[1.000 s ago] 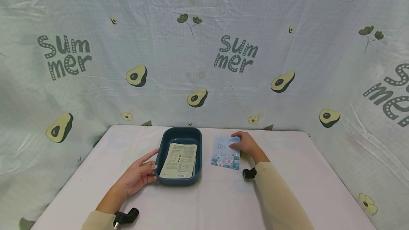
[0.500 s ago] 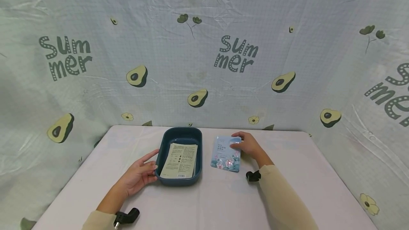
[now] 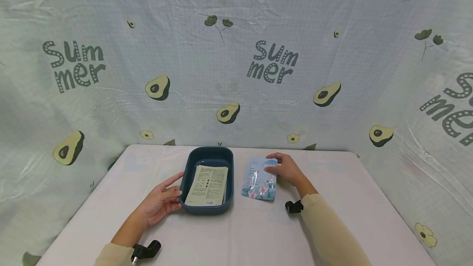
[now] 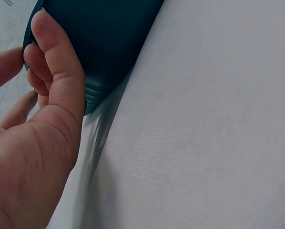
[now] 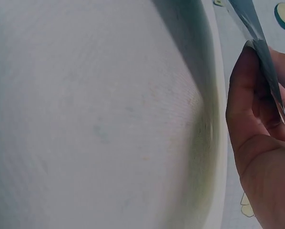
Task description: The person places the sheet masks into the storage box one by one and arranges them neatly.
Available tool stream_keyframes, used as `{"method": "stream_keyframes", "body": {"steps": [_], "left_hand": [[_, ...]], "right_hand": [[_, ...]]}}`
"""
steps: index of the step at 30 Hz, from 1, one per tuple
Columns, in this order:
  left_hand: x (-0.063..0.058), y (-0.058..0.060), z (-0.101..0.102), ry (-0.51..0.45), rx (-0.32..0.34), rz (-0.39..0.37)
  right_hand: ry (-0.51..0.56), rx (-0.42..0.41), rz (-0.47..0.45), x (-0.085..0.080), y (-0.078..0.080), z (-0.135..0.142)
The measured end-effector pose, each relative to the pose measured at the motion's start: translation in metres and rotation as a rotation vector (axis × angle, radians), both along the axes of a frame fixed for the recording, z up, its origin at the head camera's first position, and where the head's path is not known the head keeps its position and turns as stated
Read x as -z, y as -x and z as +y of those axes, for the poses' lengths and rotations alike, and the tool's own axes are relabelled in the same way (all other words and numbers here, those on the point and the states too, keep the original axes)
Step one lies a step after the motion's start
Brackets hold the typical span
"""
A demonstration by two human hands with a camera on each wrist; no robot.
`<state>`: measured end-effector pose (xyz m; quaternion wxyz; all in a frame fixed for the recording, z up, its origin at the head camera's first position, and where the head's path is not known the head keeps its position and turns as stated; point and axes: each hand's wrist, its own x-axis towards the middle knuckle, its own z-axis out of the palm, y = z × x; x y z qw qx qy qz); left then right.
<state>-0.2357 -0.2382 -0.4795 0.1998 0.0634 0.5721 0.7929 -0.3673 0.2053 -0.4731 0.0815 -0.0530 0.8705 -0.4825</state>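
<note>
Between thumb and fingers of my right hand (image 3: 289,169) is a light-blue sheet mask packet (image 3: 257,184) with pink flowers, pinched at its upper right edge. Its printed face shows in the head view; the right wrist view catches the packet (image 5: 262,50) nearly edge-on. My left hand (image 3: 161,201) touches the left outer wall of a dark blue tray (image 3: 230,184), index finger near the rim, fingers loosely bent. Inside the tray lie flat cream packets (image 3: 207,184) covered in small print, stacked with a barcode showing. In the left wrist view, the thumb overlaps the tray's wall (image 4: 104,33).
A white cloth covers the table (image 3: 255,237). Behind it hangs a pale curtain (image 3: 236,60) printed with avocados and lettering. Black wrist cameras sit at the left wrist (image 3: 145,251) and right wrist (image 3: 294,207).
The right hand has shifted slightly, and the sheet mask packet's lower edge has come slightly nearer and to the left. The left hand and the tray have stayed in place.
</note>
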Motion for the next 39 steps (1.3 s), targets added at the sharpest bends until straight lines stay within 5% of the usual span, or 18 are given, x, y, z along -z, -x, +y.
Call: {"method": "stream_keyframes", "body": {"steps": [39], "left_hand": [[-0.001,-0.001,0.0,-0.001,-0.001,-0.002]], "right_hand": [[0.236,-0.07,-0.004,-0.003,-0.035,-0.011]]}}
